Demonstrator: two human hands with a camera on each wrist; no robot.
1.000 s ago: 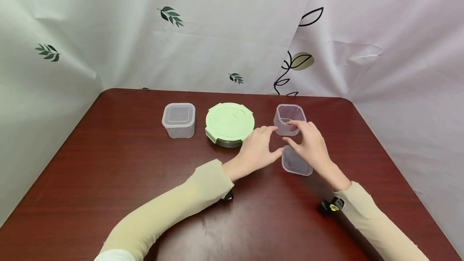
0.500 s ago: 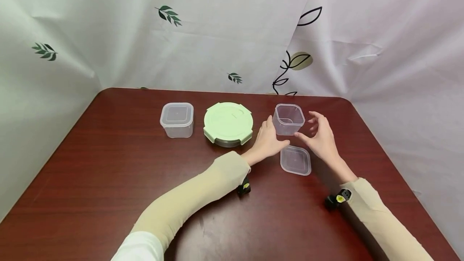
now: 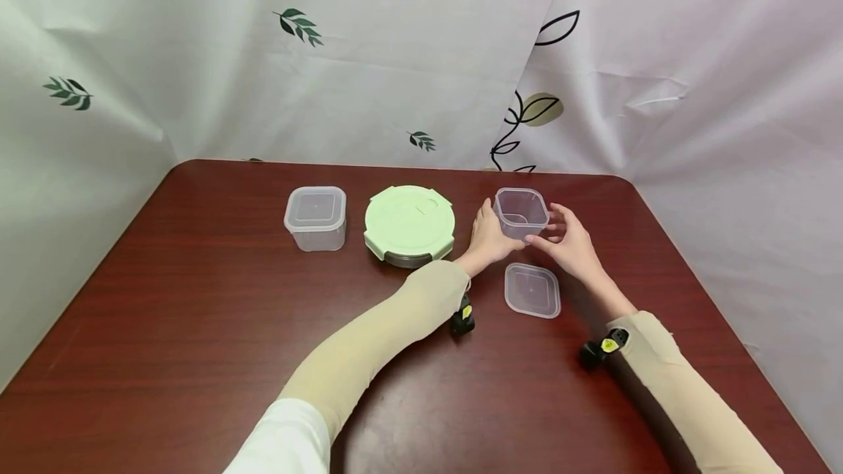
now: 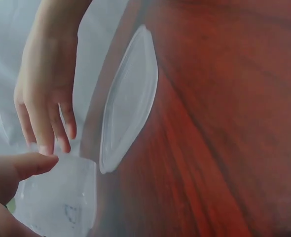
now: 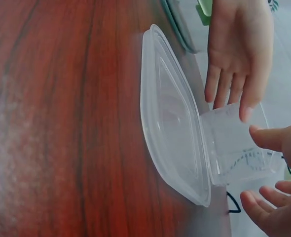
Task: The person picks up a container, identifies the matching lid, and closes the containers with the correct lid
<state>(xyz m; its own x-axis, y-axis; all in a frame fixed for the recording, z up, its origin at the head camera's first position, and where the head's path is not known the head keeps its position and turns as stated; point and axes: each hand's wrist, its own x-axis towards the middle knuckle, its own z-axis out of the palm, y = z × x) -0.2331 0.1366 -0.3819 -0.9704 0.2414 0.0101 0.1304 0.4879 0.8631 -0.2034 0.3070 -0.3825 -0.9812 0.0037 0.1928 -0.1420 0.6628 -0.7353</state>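
Note:
A clear square plastic container (image 3: pixel 521 212), without a lid on it, stands at the back right of the table. At its left side is my left hand (image 3: pixel 489 237), fingers stretched along the wall and thumb by the front. My right hand (image 3: pixel 571 243) is at the opposite side, its thumb near the front wall and its fingers loosely bent. In the right wrist view, its fingers (image 5: pixel 264 200) look spread around the container (image 5: pixel 234 148); firm contact cannot be told. The clear square lid (image 3: pixel 532 290) lies flat on the table just in front.
Left of the hands sits a round container with a pale green clip lid (image 3: pixel 410 222). Farther left is another clear square container (image 3: pixel 316 218) with its lid on. A white patterned cloth (image 3: pixel 369 79) hangs behind the dark red table (image 3: pixel 217 328).
Both hands have moved from in front of the open container to its two sides. The right hand swung out to the right, then came back in toward the wall.

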